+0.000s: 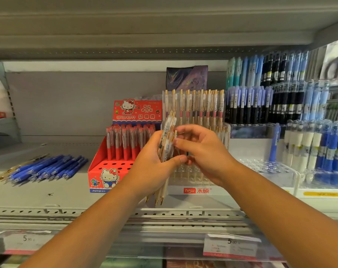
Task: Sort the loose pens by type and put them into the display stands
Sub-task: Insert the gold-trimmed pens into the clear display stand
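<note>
Gripping gold-clip pens (167,140), left hand (152,167); hesu stand (197,190) behind.

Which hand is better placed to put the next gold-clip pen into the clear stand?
The right hand: its fingertips are on the bundle of gold-clip pens, and it is directly in front of the clear stand. The left hand is busy gripping the bundle.

A shop: shelf price tags (231,246) and, seemingly, stationery display stands (198,190).
</note>
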